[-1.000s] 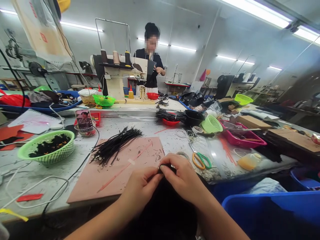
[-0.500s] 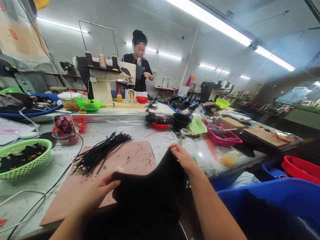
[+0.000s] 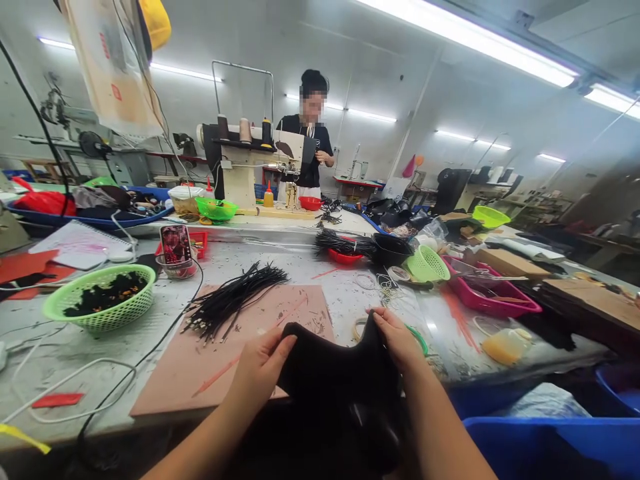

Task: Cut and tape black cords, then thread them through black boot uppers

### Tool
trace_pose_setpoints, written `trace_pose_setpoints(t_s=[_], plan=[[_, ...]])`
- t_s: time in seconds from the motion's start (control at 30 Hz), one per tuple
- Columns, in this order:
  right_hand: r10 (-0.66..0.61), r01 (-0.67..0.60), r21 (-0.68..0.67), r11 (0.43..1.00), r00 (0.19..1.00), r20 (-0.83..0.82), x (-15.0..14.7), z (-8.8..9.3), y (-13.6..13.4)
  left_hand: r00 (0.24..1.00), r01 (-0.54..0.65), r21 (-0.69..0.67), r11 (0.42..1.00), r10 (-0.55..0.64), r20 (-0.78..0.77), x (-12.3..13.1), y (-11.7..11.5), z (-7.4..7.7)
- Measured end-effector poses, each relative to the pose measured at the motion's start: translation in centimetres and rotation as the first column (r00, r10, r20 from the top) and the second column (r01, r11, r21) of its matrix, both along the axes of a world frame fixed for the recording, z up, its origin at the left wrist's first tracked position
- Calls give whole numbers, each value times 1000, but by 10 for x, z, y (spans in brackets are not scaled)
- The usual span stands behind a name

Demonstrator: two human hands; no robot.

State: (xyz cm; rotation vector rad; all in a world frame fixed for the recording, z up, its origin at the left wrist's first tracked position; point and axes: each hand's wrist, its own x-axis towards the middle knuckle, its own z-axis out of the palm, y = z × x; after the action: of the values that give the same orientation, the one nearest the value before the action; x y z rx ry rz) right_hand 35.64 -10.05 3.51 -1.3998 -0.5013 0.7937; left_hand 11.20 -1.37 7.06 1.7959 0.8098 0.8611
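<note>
A limp black piece of material (image 3: pixel 335 373), fabric or leather, hangs between my hands over the table's front edge. My left hand (image 3: pixel 265 360) pinches its upper left corner between thumb and fingers. At the upper right corner, my right hand (image 3: pixel 397 337) grips it the same way. The top edge sags between the two holds, and the lower part is lost in dark shadow. Just beyond lies a pinkish board (image 3: pixel 200 360), with a bundle of black cords (image 3: pixel 235 300) on it.
To the left stand a green basket (image 3: pixel 100 303) of black scraps and a propped phone (image 3: pixel 176 247). A sewing machine (image 3: pixel 250 167) is behind, with a co-worker (image 3: pixel 310 140) beyond. At right are a magenta basket (image 3: pixel 493 293), a bottle (image 3: pixel 507 345) and a blue bin (image 3: pixel 550 440).
My hands have come closer together, so the black piece's top edge sags more. The view has swung left, showing more of the table's left side.
</note>
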Motion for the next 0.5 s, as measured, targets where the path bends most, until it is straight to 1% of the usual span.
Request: trace_pose_setpoints(t_s=[0.07, 0.13, 0.23, 0.3, 0.37, 0.43, 0.47, 0.5], plan=[[-10, 10, 4, 1000, 1000, -23, -1, -2, 1, 1000, 10, 5, 1000, -10, 8, 1, 2, -1], [-24, 24, 7, 1000, 999, -36, -2, -3, 1, 1000, 26, -19, 999, -26, 8, 2, 4, 1], [-56, 56, 13, 998, 998, -38, -5, -3, 1, 997, 74, -131, 989, -71, 26, 4, 9, 3], [-74, 75, 22, 997, 997, -36, -8, -3, 0, 996, 75, -174, 982, -66, 55, 5, 13, 3], [-87, 88, 37, 995, 996, -34, -10, -3, 0, 996, 47, -177, 983, -34, 80, 6, 18, 2], [-67, 73, 80, 994, 994, -81, -12, -2, 0, 993, 49, -238, 970, -21, 120, 6, 22, 2], [-30, 43, 111, 993, 992, -119, -13, -2, 0, 987, 73, -307, 949, -25, 160, 6, 25, 2], [32, -10, 143, 990, 988, -153, -14, 0, -1, 978, 109, -390, 914, -29, 205, 4, 28, 3]])
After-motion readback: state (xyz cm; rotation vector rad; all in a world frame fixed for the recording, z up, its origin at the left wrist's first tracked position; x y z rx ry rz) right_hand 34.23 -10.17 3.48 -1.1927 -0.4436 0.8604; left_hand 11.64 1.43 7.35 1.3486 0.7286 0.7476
